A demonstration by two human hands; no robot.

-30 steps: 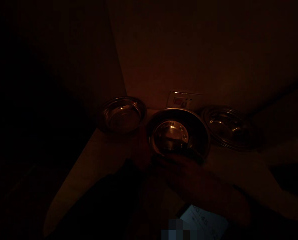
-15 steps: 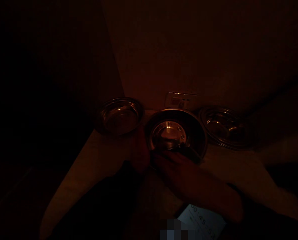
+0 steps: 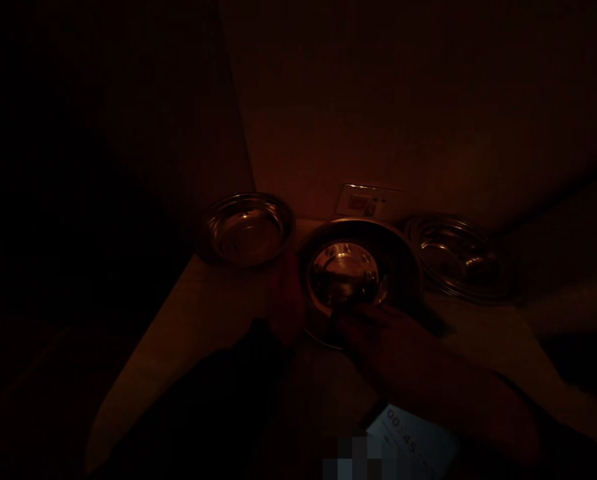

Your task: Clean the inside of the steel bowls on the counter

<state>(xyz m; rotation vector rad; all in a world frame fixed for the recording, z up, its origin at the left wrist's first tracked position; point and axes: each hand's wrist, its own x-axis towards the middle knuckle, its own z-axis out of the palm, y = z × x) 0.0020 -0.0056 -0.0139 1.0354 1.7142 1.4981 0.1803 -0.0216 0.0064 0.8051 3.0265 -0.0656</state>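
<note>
The scene is very dark. A deep round metal bowl [image 3: 403, 250] stands in the middle of the table, with a shiny round metal dish [image 3: 345, 267] inside it. My left hand [image 3: 285, 303] is closed at the bowl's left rim, its fingertips lost in shadow. Over the bowl's near side, my right hand [image 3: 378, 337] has its fingers bent down together toward the inner dish. What they hold, if anything, is too dark to make out. A dark elongated shape [image 3: 435, 320] shows beside the bowl's right edge; I cannot tell what it is.
A shallow metal dish [image 3: 251, 237] stands at the back left of the pale table [image 3: 178, 333]. Several stacked metal plates [image 3: 463, 260] lie at the right. A wall socket plate [image 3: 368, 200] is behind the bowl. A lit phone screen [image 3: 413, 437] showing digits lies under my right forearm.
My right hand has shifted to the right along the bowl's near side, uncovering more of the near rim. My left hand stays by the left rim. The whole view has shifted slightly.
</note>
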